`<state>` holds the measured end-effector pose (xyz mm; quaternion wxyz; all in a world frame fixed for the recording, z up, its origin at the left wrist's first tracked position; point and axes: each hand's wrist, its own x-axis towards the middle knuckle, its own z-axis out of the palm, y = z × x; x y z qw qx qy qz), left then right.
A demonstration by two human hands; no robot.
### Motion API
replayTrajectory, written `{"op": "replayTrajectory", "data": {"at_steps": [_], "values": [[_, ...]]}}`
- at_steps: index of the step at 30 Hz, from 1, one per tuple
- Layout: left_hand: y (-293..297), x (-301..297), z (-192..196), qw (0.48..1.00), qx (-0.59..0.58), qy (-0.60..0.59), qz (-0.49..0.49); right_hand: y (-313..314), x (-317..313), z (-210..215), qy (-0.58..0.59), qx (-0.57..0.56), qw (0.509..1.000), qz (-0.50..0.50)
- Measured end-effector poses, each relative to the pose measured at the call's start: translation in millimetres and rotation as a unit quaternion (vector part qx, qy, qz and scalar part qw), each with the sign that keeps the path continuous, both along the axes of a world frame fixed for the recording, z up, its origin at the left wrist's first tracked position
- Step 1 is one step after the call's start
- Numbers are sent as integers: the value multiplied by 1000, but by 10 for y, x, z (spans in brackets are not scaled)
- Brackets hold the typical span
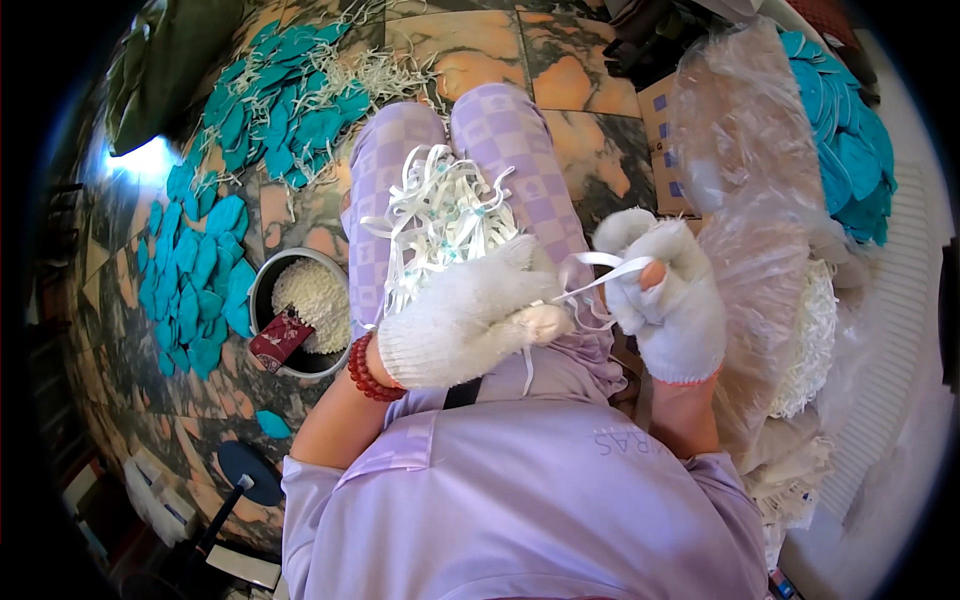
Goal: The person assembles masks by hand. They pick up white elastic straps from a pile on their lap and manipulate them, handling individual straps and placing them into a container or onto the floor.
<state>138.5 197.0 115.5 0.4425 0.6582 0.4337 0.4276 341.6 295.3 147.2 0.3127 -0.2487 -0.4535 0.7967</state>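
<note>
Both my hands wear white knitted gloves and meet above my lap. My left hand is closed, its fingers pressed together around one part of a narrow white strap. A short tail of strap hangs below that hand. My right hand, bare thumb tip showing, pinches the strap's other part, which loops across the gap between the hands. On my thighs lies a tangled heap of white straps with small teal bits among them. Whatever sits inside the left glove's grip is hidden.
Flat teal pieces lie in piles on the marbled tile floor at left, some with white straps. A pot holds white granular material and a dark red patterned item. At right, clear plastic sheeting lies beside more teal pieces.
</note>
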Motion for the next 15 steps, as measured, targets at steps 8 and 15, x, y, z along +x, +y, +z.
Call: {"op": "replayTrajectory", "data": {"at_steps": [8,15], "values": [[-205,-44,-24,996,-80,-18,-17,409,220,169,228,-137,964,-25],[-407,-173,-199,987,-157,-5,-35,1292,1335,302,218,17,951,-218]]}}
